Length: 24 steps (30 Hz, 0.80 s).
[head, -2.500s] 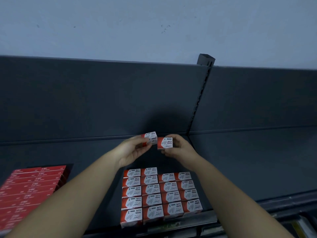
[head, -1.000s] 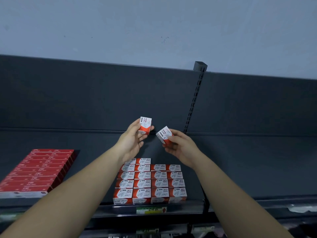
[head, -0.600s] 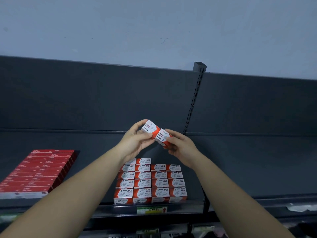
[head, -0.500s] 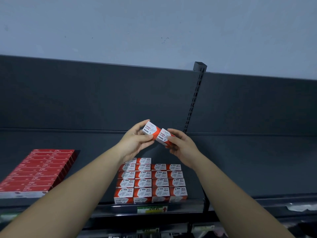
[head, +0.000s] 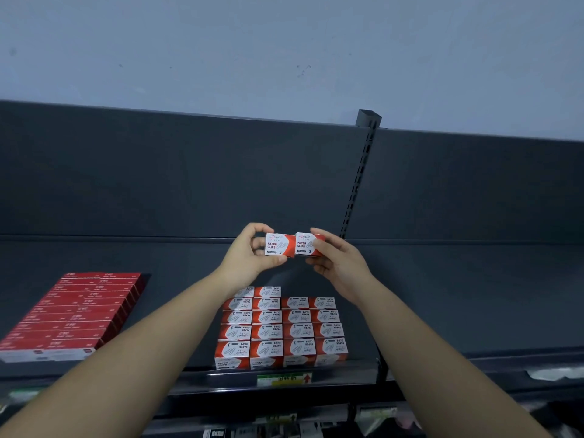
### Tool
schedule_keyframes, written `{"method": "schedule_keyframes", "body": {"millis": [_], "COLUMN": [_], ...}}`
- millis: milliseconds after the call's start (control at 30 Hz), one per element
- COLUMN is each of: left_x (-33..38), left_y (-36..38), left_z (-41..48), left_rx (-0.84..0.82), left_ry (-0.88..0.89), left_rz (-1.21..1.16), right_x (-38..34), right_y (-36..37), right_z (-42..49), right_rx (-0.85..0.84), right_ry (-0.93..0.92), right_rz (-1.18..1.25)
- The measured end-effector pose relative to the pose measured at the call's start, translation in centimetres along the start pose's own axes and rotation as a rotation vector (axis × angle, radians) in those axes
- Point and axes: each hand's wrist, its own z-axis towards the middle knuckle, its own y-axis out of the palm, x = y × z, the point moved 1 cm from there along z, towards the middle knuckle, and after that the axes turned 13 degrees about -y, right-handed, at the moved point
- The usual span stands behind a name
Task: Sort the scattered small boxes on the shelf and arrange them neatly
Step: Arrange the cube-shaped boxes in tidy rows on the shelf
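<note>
Far to the left of the left hand and lower than it, a block of flat red cardboard cartons (head: 72,314) is laid in tight rows on the dark grey metal shelf (head: 474,311). The left hand (head: 249,254) is raised in front of the shelf's back panel, with its fingers curled over the top edge and its thumb set under the bottom edge of a small red-and-white cardboard paper-clip box (head: 279,245), which is thereby pinched. A second red-and-white paper-clip box (head: 308,245) is held immediately to the right, and the two boxes are butted end to end, level, with the printed faces turned toward the camera. The second box is pinched by the right hand (head: 338,260), with a finger laid along its top and the thumb set against its front face; the remaining fingers are curled below it. Directly beneath both hands, near the shelf's front edge, a sorted group of matching paper-clip boxes (head: 281,330) is arranged in four touching columns, with two further boxes placed at the rear of the two left columns. A green-and-yellow price label (head: 284,379) is fixed to the shelf's front rail below this group. Above and to the right of the right hand, a slotted dark metal upright (head: 357,184) is seen rising to the top of the back panel.
</note>
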Motion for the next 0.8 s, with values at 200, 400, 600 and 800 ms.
{"method": "schedule_keyframes", "body": {"millis": [200, 400, 600, 800], "left_x": [0.12, 0.09, 0.13, 0.19], "left_y": [-0.51, -0.67, -0.50, -0.41], "left_z": [0.08, -0.18, -0.15, -0.04], "left_rx": [-0.015, -0.042, -0.053, -0.070], "left_ry": [-0.002, -0.014, 0.000, -0.017], "left_rz": [-0.068, -0.051, 0.002, -0.006], "right_x": [-0.33, -0.50, -0.45, -0.35], "right_y": [0.64, 0.63, 0.28, -0.19], "right_z": [-0.23, -0.56, -0.91, -1.04], "right_rx": [0.028, 0.057, 0.043, 0.021], "right_ry": [0.037, 0.042, 0.036, 0.017], "right_rz": [0.066, 0.094, 0.083, 0.060]}}
